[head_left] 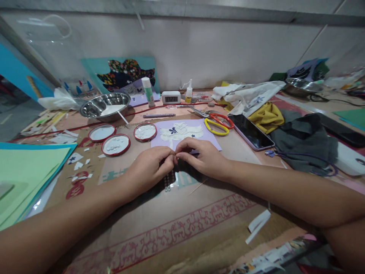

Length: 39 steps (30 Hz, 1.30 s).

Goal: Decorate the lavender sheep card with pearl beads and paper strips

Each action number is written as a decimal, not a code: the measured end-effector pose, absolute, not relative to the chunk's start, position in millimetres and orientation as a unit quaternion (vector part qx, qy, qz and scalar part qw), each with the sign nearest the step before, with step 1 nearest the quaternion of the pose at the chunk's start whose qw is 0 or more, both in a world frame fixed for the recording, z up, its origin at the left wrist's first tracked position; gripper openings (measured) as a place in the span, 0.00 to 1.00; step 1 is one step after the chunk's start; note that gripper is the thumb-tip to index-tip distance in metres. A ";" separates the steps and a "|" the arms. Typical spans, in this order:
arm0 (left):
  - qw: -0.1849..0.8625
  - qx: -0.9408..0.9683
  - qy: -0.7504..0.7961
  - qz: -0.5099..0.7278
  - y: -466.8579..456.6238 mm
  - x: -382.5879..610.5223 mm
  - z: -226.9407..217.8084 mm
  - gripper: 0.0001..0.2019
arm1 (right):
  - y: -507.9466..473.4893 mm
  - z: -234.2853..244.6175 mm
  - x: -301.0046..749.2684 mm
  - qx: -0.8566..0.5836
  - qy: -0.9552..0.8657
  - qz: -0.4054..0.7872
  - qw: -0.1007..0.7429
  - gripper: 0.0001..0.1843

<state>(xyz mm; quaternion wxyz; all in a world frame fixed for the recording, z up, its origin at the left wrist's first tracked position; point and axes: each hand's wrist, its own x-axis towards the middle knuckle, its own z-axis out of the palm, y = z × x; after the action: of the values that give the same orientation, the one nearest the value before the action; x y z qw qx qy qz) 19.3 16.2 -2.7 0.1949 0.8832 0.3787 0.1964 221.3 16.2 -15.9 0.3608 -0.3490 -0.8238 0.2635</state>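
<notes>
My left hand (151,167) and my right hand (203,158) meet at the fingertips over the mat, both closed in a pinch. From under the left fingers a strip of pearl beads (167,185) hangs toward me. Whatever is between the right fingertips is too small to make out. Just beyond the hands lies a lilac card (212,141), partly hidden by them. On it is a white cut-out (182,132) with pearl beads and dark blue flowers. A thin wooden stick (198,187) rests on the mat below my right hand.
Three red-rimmed lids (145,132) with white insides stand left of the card, at least two with beads. Scissors (216,122) and a phone (251,131) lie to the right. Behind are a steel bowl (105,105), glue stick (148,91), clock (170,97) and glue bottle (188,92). Coloured paper (25,171) lies left.
</notes>
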 end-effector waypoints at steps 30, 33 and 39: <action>0.220 0.873 0.366 0.235 14.9 18.7 -3.0 0.14 | 16.8 -20.3 220.0 -0.347 -0.794 0.316 0.388 0.02; 0.230 0.873 0.354 0.243 14.4 17.8 -2.4 0.13 | 16.7 -20.6 220.5 -0.349 -0.794 0.310 0.389 0.02; 0.209 0.883 0.343 0.242 15.5 17.4 -1.6 0.13 | 16.6 -19.7 220.9 -0.347 -0.803 0.298 0.382 0.01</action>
<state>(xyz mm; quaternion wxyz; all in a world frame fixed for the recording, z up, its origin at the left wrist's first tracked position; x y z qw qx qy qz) 17.4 15.5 -1.6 0.2092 0.8833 0.3429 0.2418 220.9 16.6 -19.7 0.3820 -0.3469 -0.8030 0.2983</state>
